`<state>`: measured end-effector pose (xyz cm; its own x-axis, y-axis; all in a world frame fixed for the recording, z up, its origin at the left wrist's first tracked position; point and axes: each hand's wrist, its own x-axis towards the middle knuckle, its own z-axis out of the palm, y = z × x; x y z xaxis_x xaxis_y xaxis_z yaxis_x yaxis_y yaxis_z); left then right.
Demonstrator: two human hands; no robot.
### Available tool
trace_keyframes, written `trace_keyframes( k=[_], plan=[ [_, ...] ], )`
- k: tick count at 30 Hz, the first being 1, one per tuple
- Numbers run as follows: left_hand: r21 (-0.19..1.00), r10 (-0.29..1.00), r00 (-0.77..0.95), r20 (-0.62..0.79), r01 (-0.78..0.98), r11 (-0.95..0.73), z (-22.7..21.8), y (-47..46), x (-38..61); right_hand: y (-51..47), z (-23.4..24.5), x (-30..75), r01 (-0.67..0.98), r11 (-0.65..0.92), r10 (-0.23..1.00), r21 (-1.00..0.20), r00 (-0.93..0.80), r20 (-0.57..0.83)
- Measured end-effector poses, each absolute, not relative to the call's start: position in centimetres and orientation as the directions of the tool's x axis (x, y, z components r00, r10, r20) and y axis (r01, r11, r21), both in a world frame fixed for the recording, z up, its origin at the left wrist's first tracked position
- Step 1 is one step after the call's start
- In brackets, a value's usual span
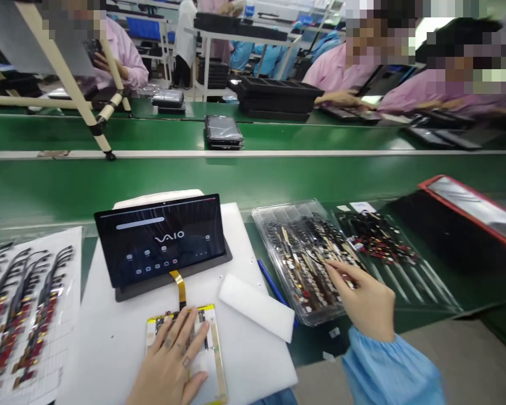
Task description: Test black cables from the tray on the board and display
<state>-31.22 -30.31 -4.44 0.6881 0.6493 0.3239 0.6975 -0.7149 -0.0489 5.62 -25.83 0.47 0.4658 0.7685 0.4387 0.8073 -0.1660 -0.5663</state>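
My left hand [172,351] lies flat with fingers spread on an opened tablet body [217,360] with yellow edges and bare circuitry. An orange flat ribbon cable [179,286] runs from it to a lit tablet screen [162,242] showing VAIO, propped up on a dark stand. Over a clear plastic tray [307,315] of small cables and flex parts, my right hand [360,292] is closed in a pinch. A thin dark cable [316,257] shows at its fingertips. Both the tablet body and the screen rest on a white foam board [253,365].
A white foam block [257,306] and a blue pen [274,284] lie between board and tray. More cables fill a second tray [405,281] and a sheet [29,315] at left. A red-edged black case [468,225] stands right. Co-workers in pink sit across the green bench.
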Motion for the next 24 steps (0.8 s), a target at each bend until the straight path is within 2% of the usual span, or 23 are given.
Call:
trace_keyframes(
  k=[5, 10, 13, 20, 24],
  plan=[
    [-0.045, 0.599, 0.655, 0.461, 0.691, -0.721, -4.5, -29.7, -31.2, -24.9, 2.0, 4.8, 0.78, -0.15, 0.772, -0.608, 0.477, 0.421],
    [-0.114, 0.579, 0.703, 0.413, 0.67, -0.734, -5.7, -29.6, -32.0, -24.7, 2.7, 4.5, 0.676, -0.095, 0.802, -0.73, 0.487, 0.346],
    [-0.116, 0.573, 0.711, 0.408, 0.663, -0.739, -6.0, -29.6, -32.3, -24.6, 3.5, 4.2, 0.602, -0.076, 0.818, -0.795, 0.494, 0.296],
    [-0.079, 0.573, 0.676, 0.463, 0.676, -0.733, -2.9, -29.4, -31.5, -25.3, 6.2, 1.3, 0.487, -0.047, 0.863, -0.872, 0.46, 0.21],
    [-0.066, 0.591, 0.667, 0.453, 0.686, -0.724, -1.5, -29.8, -31.6, -27.5, 4.7, -1.8, 0.467, 0.007, 0.883, -0.884, 0.413, 0.224]
  ],
)
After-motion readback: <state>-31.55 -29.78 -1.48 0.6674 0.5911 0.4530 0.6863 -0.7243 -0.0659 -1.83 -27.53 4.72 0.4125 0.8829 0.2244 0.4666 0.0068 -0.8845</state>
